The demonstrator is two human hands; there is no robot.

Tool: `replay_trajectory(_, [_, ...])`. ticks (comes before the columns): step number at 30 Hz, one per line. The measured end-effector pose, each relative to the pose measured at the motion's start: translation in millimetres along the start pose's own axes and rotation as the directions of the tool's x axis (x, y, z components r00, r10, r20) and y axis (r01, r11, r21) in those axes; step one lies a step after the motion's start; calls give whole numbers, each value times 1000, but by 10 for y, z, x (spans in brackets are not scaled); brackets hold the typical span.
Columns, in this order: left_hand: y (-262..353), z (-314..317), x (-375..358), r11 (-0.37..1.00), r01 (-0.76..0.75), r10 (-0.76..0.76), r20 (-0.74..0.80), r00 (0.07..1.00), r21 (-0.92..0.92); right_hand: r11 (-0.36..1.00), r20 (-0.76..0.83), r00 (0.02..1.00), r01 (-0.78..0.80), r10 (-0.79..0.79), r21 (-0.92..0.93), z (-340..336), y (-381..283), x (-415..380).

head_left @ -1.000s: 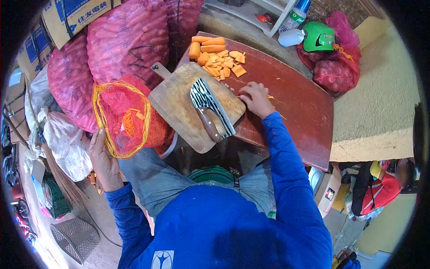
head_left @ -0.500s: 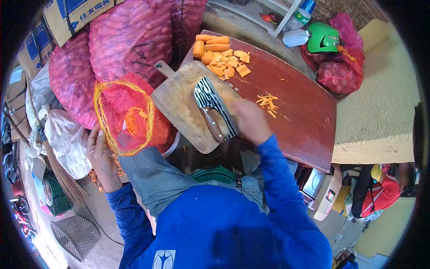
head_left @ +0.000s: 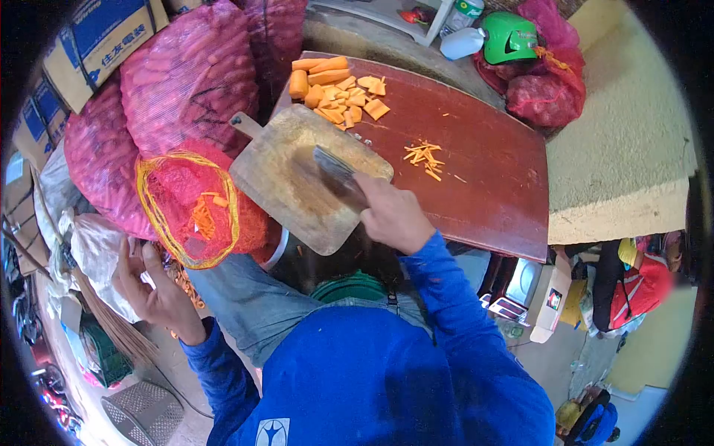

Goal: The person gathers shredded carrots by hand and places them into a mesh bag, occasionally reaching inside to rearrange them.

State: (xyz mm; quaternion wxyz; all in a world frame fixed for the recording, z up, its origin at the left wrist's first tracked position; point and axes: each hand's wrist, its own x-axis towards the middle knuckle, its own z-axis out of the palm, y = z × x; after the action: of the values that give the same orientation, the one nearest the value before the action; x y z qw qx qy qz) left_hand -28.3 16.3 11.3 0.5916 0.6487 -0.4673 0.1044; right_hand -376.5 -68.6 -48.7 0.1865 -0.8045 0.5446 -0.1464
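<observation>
My right hand (head_left: pixel 398 214) grips a knife (head_left: pixel 335 166) by its handle, the blade pointing up and left over the wooden cutting board (head_left: pixel 271 175). No carrot lies on the board. To the left, my left hand (head_left: pixel 165 301) has its fingers apart and holds nothing. Just above it is a red mesh bag (head_left: pixel 253 223) with a yellow rim, holding some carrot strips (head_left: pixel 203 217). Cut carrot chunks (head_left: pixel 349 99) are heaped past the board's upper edge. A small pile of thin carrot strips (head_left: pixel 425 157) lies to the right.
The red table (head_left: pixel 491 178) runs off to the right. Large pink mesh sacks (head_left: pixel 190 70) stand at upper left beside cardboard boxes (head_left: pixel 104 48). A green helmet (head_left: pixel 509 37) rests on a red mesh sack (head_left: pixel 547 93). A green tub (head_left: pixel 349 288) is between my legs.
My right hand has picked up the knife, which was lying flat on the board. My left hand has moved down and left, away from the mesh bag's rim. The view has shifted slightly.
</observation>
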Motion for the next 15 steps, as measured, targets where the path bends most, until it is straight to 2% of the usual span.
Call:
replay_trajectory(1, [175, 15, -30, 979, -132, 130, 21, 991, 158, 1000, -3, 1000, -5, 5, -2, -94, 71, -71])
replay_trajectory(2, [300, 74, -83, 986, -155, 153, 27, 988, 58, 999, -60, 997, -37, 39, 40, -194, 145, -153])
replay_trajectory(3, [378, 106, -145, 986, -156, 155, 28, 988, 57, 994, -117, 990, -64, 74, 83, -273, 228, -229])
replay_trajectory(4, [439, 130, -214, 972, -233, 227, 161, 960, 15, 994, -119, 990, -64, 74, 83, -319, 337, -302])
replay_trajectory(5, [512, 166, -291, 953, -302, 299, 288, 910, -36, 985, -241, 967, -39, 79, 168, -346, 460, -377])
replay_trajectory(6, [628, 259, -374, 951, -299, 303, 396, 867, -73, 969, -359, 928, -5, 97, 247, -372, 561, -445])
replay_trajectory(7, [738, 378, -454, 950, -292, 308, 500, 810, -113, 969, -361, 927, -11, 103, 248, -411, 640, -503])
replay_trajectory(9, [791, 650, -677, 949, -202, 315, 678, 664, -243, 927, -313, 932, -56, 182, 372, -492, 771, -561])
replay_trajectory(11, [759, 892, -969, 941, -93, 321, 772, 549, -325, 918, -302, 931, -78, 207, 389, -458, 866, -588])
replay_trajectory(12, [780, 988, -1067, 937, -96, 331, 771, 544, -335, 907, -278, 940, -67, 197, 417, -418, 922, -589])
replay_trajectory(13, [810, 1074, -1151, 921, -62, 365, 794, 486, -385, 894, -255, 949, -56, 186, 445, -402, 961, -592])
replay_trajectory(14, [848, 1153, -1222, 902, -25, 399, 812, 425, -430, 878, -199, 954, -111, 226, 466, -424, 957, -595])
replay_trajectory(15, [891, 1220, -1287, 899, -27, 406, 812, 419, -436, 876, -204, 951, -114, 233, 468, -414, 1015, -603])
